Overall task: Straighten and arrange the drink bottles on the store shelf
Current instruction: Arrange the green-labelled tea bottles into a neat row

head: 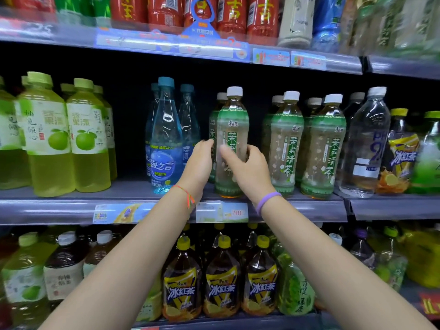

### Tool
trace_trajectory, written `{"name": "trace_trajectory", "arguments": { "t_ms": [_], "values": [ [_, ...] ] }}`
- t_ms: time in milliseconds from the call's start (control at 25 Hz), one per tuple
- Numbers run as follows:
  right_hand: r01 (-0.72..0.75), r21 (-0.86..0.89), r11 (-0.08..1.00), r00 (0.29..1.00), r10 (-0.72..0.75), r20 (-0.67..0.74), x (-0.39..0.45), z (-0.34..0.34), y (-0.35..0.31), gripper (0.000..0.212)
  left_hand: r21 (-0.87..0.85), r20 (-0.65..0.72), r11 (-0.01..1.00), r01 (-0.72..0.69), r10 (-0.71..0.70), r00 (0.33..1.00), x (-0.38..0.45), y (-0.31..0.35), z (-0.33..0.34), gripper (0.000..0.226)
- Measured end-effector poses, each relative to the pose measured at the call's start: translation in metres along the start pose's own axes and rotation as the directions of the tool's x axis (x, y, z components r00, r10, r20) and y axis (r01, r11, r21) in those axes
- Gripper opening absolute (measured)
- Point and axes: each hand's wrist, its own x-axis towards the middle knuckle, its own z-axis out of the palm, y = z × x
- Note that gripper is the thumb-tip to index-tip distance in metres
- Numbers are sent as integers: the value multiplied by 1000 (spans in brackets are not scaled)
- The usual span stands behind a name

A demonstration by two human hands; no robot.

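A jasmine tea bottle (232,129) with a green label and white cap stands upright at the front of the middle shelf (59,208). My right hand (247,169) grips its lower body, thumb across the label. My left hand (198,163) reaches up on the bottle's left side, fingers curled behind it; what they touch is hidden. A second tea bottle (213,129) stands just behind. To the left is a blue sea-salt water bottle (165,139), to the right two more jasmine tea bottles (287,141).
Yellow-green pomelo drinks (47,134) fill the shelf's left part, with a dark gap between them and the blue bottles. Clear water bottles (366,141) and iced tea bottles (401,151) stand at the right. Iced tea bottles (222,279) line the shelf below; red bottles (233,15) stand above.
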Motion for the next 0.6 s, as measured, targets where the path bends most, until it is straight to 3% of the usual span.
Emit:
{"name": "trace_trajectory", "arguments": {
  "t_ms": [80,240,600],
  "values": [
    [-115,145,983,993,113,22,2,0,-6,69,-46,-10,997,65,-66,998,7,1,9,37],
    [-284,306,909,959,261,114,11,5,-12,71,-184,-8,968,172,-176,984,24,2,23,57],
    [-300,294,907,954,280,110,17,7,-5,74,-196,31,972,127,-124,992,32,-9,33,46]
  ]
}}
